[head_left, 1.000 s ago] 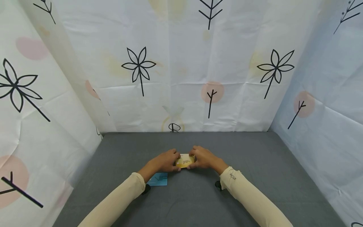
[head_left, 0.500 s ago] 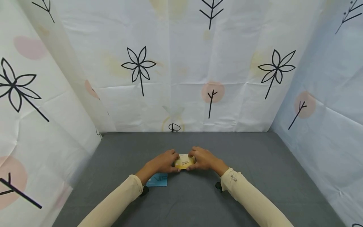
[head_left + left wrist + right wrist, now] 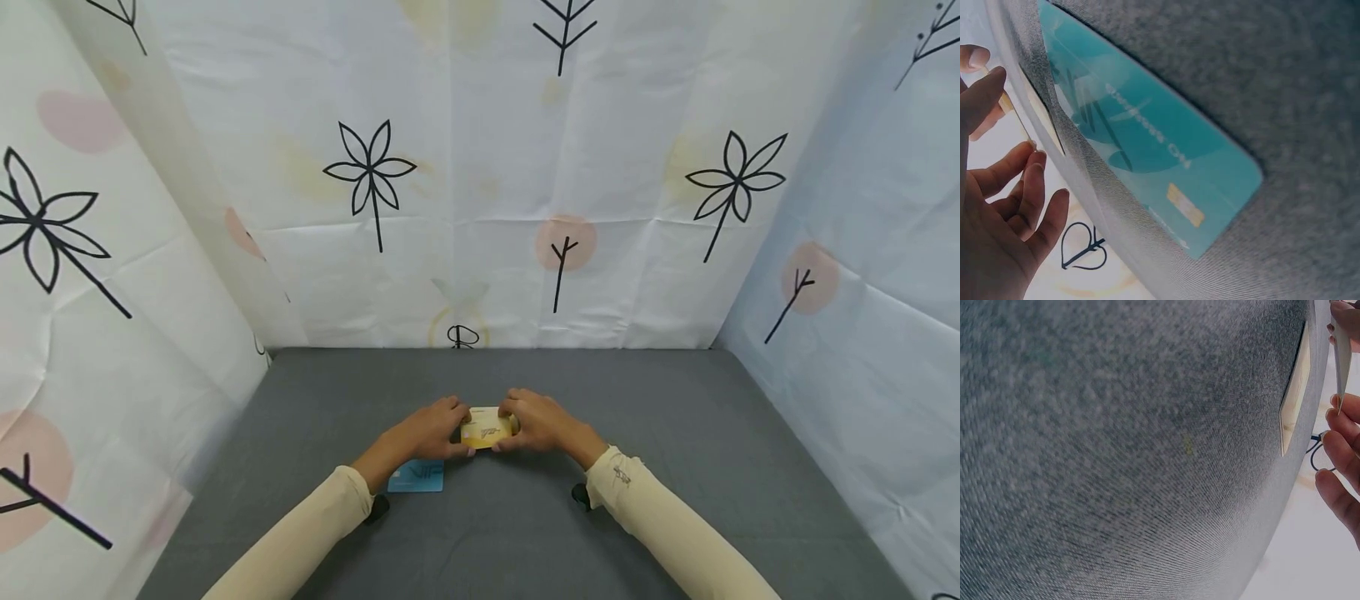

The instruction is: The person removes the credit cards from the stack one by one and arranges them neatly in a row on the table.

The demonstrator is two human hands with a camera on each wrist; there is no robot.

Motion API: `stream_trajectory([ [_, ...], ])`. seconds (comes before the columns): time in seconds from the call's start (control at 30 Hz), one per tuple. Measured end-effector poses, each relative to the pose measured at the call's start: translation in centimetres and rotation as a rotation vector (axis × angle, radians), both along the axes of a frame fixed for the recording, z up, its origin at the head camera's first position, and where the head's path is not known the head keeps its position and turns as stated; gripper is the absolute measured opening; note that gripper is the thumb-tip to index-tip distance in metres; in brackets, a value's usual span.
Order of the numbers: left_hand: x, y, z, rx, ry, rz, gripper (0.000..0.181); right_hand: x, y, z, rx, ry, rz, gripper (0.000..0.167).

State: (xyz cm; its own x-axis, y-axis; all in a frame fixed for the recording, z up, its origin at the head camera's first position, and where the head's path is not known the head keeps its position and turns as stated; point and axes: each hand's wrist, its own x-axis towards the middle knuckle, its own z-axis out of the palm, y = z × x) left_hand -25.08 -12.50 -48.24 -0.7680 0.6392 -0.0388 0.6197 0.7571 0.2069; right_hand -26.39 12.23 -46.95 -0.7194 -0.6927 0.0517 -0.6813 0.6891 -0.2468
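Observation:
Both hands hold a yellow-and-white card (image 3: pixel 486 429) just above the grey tabletop. The left hand (image 3: pixel 431 429) pinches its left end between thumb and fingertips, and the right hand (image 3: pixel 543 421) pinches the right end. In the left wrist view the left hand (image 3: pixel 1007 206) has the thin card (image 3: pixel 1017 119) edge-on. The right wrist view shows the right hand (image 3: pixel 1344 444) at the held card (image 3: pixel 1341 359), with a second pale card (image 3: pixel 1296 394) lying flat on the cloth beneath. A blue card (image 3: pixel 416 477) lies near the left wrist.
The grey table (image 3: pixel 480 542) is bordered by a white patterned back curtain (image 3: pixel 480 275) and side curtains. The blue card (image 3: pixel 1147 137) lies flat and large in the left wrist view. Dark wrist cameras hang below both sleeves.
The held card and the left hand have shifted slightly left, while the right hand has stayed nearly still. Both hands keep their pinch. The head view has moved a little.

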Motion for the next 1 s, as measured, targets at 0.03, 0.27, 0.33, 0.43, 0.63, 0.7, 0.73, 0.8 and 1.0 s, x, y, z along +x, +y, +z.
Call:
stream_trajectory([
  [0.03,0.02,-0.03,-0.03,0.005,-0.007,0.001,0.050,0.05,-0.01,0.00,-0.001,0.002,0.001,0.053],
  [0.27,0.18,-0.32,-0.13,0.020,-0.029,0.002,0.050,0.11,-0.01,-0.49,0.007,0.021,0.004,0.053],
  [0.33,0.19,-0.40,-0.14,0.023,-0.032,0.002,0.051,0.13,-0.04,-0.58,0.002,0.026,0.009,0.053],
  [0.43,0.14,-0.50,-0.29,0.024,-0.031,0.002,0.052,0.20,-0.10,-0.60,0.001,0.037,0.013,0.053],
  [0.63,0.13,-0.68,-0.66,0.018,-0.024,0.000,0.053,0.43,-0.19,-0.42,0.003,0.034,0.017,0.052],
  [0.7,0.19,-0.71,-0.63,0.029,-0.031,0.001,0.053,0.47,-0.21,-0.41,0.003,0.035,0.017,0.052],
  [0.73,0.23,-0.72,-0.63,0.032,-0.033,0.001,0.053,0.50,-0.21,-0.43,0.001,0.035,0.017,0.052],
  [0.8,0.34,-0.71,-0.57,0.037,-0.039,0.004,0.052,0.56,-0.21,-0.49,0.001,0.042,0.013,0.052],
  [1.0,0.64,-0.74,-0.36,0.043,-0.040,0.000,0.050,0.74,-0.21,-0.62,-0.004,0.063,0.001,0.053],
])
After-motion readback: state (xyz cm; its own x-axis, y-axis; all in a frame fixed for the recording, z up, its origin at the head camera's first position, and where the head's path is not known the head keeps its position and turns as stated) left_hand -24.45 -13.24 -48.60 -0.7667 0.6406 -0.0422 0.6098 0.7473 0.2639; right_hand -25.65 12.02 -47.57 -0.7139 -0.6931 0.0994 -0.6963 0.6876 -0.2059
